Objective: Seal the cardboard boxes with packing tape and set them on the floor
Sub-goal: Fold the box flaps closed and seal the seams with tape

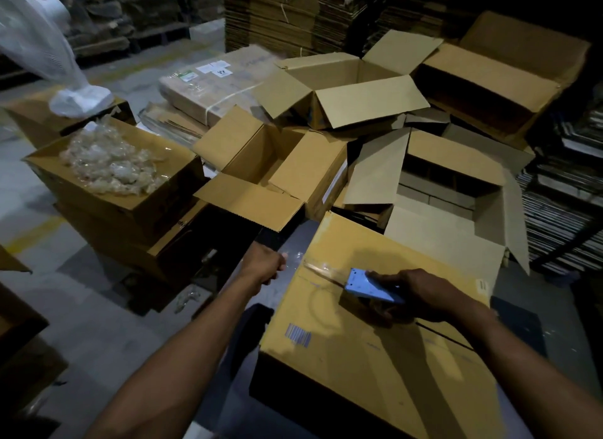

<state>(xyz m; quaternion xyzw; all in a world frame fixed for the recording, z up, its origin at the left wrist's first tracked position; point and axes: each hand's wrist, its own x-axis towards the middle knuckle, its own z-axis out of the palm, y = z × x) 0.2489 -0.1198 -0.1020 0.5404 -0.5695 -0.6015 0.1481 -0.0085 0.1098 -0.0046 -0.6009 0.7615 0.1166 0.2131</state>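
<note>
Clear packing tape [321,268] stretches across the top of the closed cardboard box [375,340], which sits on the dark counter [293,242] right in front of the person. The right hand [421,291] grips a blue tape dispenser [368,286], its fingers curled round the tool, which rests on the centre seam near the box's far end. The left hand [266,264] is at the box's far left corner, its fingers curled as if pinching the free end of the strip, though I cannot tell for sure that it holds the tape.

Most of the seam towards the person looks untaped, so the sealing seems barely begun. The main risk is the strip wandering off the seam if the dispenser is drawn back at a slant, leaving the flaps open. If the left hand lets go too soon, the loose end could lift or fold on itself. Open boxes [261,164] crowd the far side, so shoving the box forward could snag their flaps.
</note>
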